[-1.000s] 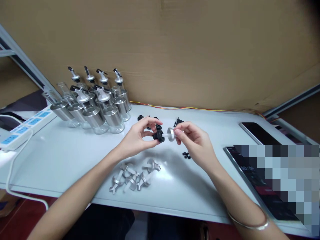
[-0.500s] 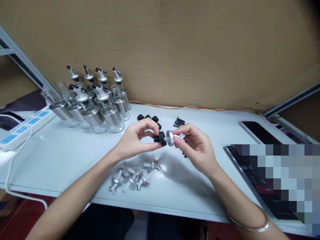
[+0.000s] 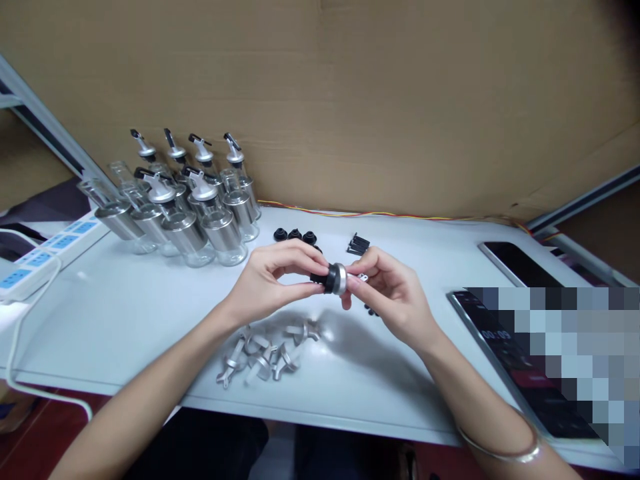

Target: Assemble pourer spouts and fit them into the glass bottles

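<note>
Above the middle of the white table (image 3: 125,313), my left hand (image 3: 273,280) pinches a black rubber stopper (image 3: 321,277). My right hand (image 3: 387,290) grips a silver metal pourer cap (image 3: 340,279). The stopper and the cap are pressed together end to end between my fingertips. Several loose silver pourer pieces (image 3: 265,353) lie on the table just below my left hand. A few more black stoppers (image 3: 295,235) sit behind my hands, with a small bunch of black parts (image 3: 358,244) to their right.
A cluster of glass and steel bottles with pourer tops (image 3: 195,207) stands at the back left. A white power strip (image 3: 45,250) lies at the left edge. A phone (image 3: 515,265) and a tablet (image 3: 505,353) lie on the right. Cardboard (image 3: 350,93) backs the table.
The stopper and the silver cap were apart with a white stem showing between them. My hands have pushed them together, and the stem is no longer visible.
</note>
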The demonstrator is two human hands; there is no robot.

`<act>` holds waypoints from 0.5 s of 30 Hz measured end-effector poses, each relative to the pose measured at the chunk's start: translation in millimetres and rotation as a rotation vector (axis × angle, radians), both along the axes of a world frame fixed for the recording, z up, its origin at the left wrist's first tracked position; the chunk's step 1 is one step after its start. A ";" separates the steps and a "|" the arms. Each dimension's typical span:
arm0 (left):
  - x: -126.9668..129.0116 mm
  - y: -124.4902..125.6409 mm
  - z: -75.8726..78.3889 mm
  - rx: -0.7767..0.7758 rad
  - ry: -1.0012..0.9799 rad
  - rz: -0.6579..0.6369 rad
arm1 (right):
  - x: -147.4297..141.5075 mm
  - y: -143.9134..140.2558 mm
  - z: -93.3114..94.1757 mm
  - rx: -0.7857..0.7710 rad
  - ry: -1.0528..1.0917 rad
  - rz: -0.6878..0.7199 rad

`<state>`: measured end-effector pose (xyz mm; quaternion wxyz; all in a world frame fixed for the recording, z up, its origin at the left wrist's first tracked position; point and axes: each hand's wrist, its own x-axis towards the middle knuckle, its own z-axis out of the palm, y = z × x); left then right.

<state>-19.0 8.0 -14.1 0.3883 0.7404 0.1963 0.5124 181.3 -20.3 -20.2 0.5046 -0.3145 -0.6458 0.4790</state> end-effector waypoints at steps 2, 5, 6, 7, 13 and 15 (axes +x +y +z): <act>0.2 -0.9 1.2 0.015 0.013 0.016 | -0.5 0.5 1.2 -0.020 0.008 0.010; 0.9 -2.6 2.7 0.044 0.058 0.055 | -1.5 0.9 3.1 -0.045 0.010 0.020; 1.2 -3.0 2.8 0.061 0.068 0.073 | -1.7 1.0 3.3 -0.054 0.010 0.023; 1.6 -3.3 2.6 0.080 0.074 0.091 | -1.8 1.2 3.0 -0.062 0.010 0.027; 1.5 -3.0 -0.3 0.126 0.140 0.097 | -2.3 3.4 -3.4 -0.105 0.021 0.058; 1.4 -2.8 -0.9 0.118 0.142 0.081 | -3.0 3.8 -4.5 -0.127 0.034 0.077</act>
